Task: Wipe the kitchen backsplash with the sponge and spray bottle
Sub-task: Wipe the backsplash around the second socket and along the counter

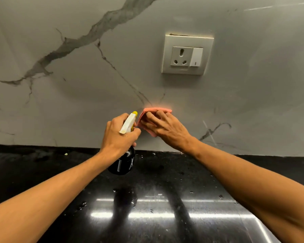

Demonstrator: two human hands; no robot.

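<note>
Pink sponge [144, 115] lies flat against the grey marble backsplash [95, 85], low down, a little above the line where the wall meets the black surface [165, 190]. My right hand [165, 128] presses it there, fingers spread and fairly straight across it, palm toward the wall. My left hand [118, 135] is curled round the neck of the spray bottle [124, 162], just left of the sponge. The bottle's white trigger head with its yellow nozzle tip points toward the wall, close to the sponge's left edge, and its dark body shows below my fist, in front of the surface. Whether a finger rests on the trigger I cannot tell.

Dark veins run across the backsplash from the upper middle down to the left. A cream socket plate [187, 55] with one switch sits on the wall above and to the right of the sponge, well apart from it. The surface is glossy, with scattered water drops and streaks of reflected light.
</note>
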